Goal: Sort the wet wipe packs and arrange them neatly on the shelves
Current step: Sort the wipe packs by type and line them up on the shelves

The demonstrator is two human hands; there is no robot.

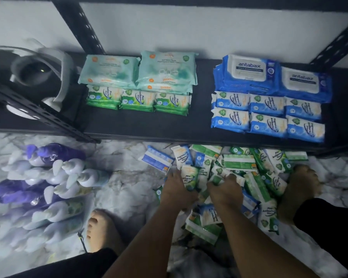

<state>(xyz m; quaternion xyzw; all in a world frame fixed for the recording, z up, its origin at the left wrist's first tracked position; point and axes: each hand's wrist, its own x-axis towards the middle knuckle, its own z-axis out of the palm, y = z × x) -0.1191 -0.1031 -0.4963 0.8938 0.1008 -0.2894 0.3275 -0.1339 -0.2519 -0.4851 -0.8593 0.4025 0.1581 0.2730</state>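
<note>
Wet wipe packs [239, 163] lie in a loose pile on the marble floor [129, 177] at lower centre of the frame, green and blue ones mixed, just below the front edge of the black shelf [149, 125]. The left hand [179, 189] reaches into the pile, its grip closed round a green Pine pack [189, 177] held upright. Just to its right, the right hand [225, 189] has its fingers curled down into the heap, its grip closed on a white-green pack [219, 172].

On the shelf, two stacks of teal packs [139, 71] sit at upper centre with a row of three green packs [138, 100] touching their front. At upper right, large antabax packs [269, 77] lie side by side, with six small blue packs [267, 115] in two rows of three in front of them. A grey device [34, 71] rests at the shelf's left end. White and purple bottles [48, 187] lie at lower left. A bare foot stands on either side of the pile.
</note>
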